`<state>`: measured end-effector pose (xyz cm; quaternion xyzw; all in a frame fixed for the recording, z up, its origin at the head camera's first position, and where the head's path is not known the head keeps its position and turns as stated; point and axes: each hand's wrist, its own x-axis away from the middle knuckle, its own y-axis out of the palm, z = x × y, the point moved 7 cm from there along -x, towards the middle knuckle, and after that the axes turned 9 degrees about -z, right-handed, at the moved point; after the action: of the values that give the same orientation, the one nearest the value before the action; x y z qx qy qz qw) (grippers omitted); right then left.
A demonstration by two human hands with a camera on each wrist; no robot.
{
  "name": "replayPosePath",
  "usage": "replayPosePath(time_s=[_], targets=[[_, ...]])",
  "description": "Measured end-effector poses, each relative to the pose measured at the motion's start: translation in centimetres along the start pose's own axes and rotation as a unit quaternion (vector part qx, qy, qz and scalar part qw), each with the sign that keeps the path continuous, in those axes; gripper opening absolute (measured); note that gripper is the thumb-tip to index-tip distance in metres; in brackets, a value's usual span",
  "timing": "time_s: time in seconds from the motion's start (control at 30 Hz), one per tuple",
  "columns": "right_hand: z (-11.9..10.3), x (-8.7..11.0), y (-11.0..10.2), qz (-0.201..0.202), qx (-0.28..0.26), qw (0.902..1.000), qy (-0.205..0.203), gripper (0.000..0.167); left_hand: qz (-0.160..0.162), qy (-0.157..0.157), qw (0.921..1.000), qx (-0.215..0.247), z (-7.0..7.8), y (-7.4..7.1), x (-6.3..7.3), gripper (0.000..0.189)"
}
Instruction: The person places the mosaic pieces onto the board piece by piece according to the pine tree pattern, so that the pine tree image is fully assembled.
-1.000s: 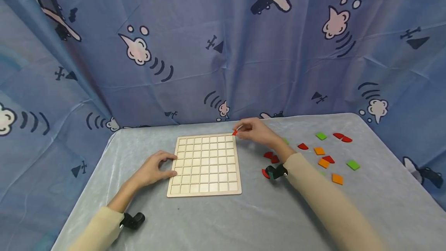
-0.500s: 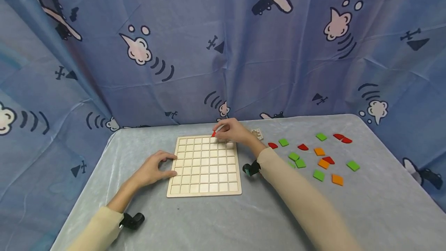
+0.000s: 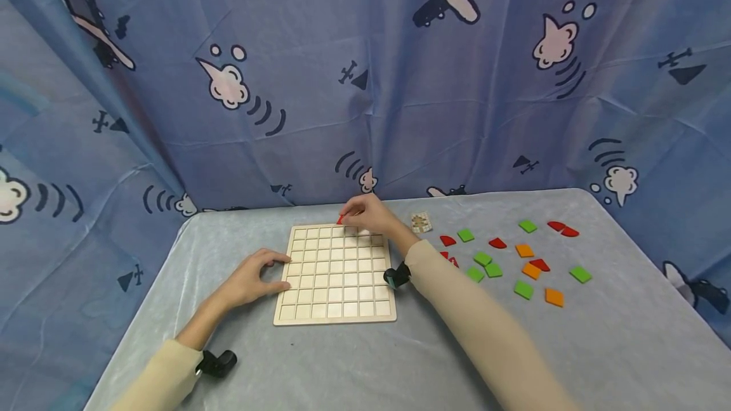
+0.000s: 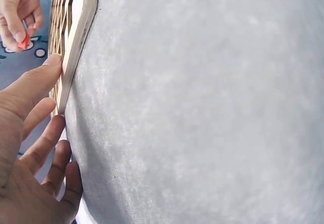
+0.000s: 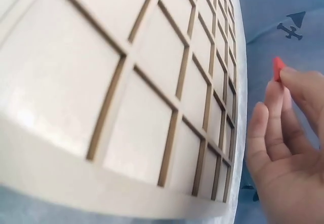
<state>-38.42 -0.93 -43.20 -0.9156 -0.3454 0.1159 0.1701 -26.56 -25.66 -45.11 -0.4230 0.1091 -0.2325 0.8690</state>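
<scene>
A square wooden grid board (image 3: pixel 335 278) of small recessed cells lies flat on the table. My left hand (image 3: pixel 249 280) touches its left edge with thumb and fingertips; in the left wrist view the fingers (image 4: pixel 45 143) are loosely extended along the rim. Over the board's far edge, my right hand (image 3: pixel 371 214) pinches a small red tile (image 3: pixel 341 219) between thumb and fingertips. In the right wrist view that red tile (image 5: pixel 277 68) sticks out past the fingertips, above the board's surface. Most of it is hidden, so its full outline cannot be told.
Loose tiles lie right of the board: several green squares (image 3: pixel 523 289), several red quarter-rounds (image 3: pixel 497 243) and orange squares (image 3: pixel 554 297). A small patterned card (image 3: pixel 421 222) lies beyond my right wrist. A blue printed curtain (image 3: pixel 297 81) hangs behind the table.
My right hand has moved left with the red tile, from the board's far right corner to nearer the middle of the far edge. The left hand has stayed put.
</scene>
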Motion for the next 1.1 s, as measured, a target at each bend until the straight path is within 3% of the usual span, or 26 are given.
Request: replayPosePath(time_s=[0.53,0.9,1.1], targets=[[0.8,-1.0,1.4,-0.01,0.016,0.9991,0.038,0.018,-0.002,0.004,1.0,0.004,-0.1,0.2,0.0,0.05],[0.5,-0.8,1.7,0.028,0.009,0.9987,0.042,0.017,0.006,0.019,0.9998,0.006,0.1,0.3,-0.1,0.05],[0.6,-1.0,2.1,0.04,0.031,0.9954,0.081,0.013,0.003,0.007,1.0,0.004,0.0,0.2,0.0,0.05]])
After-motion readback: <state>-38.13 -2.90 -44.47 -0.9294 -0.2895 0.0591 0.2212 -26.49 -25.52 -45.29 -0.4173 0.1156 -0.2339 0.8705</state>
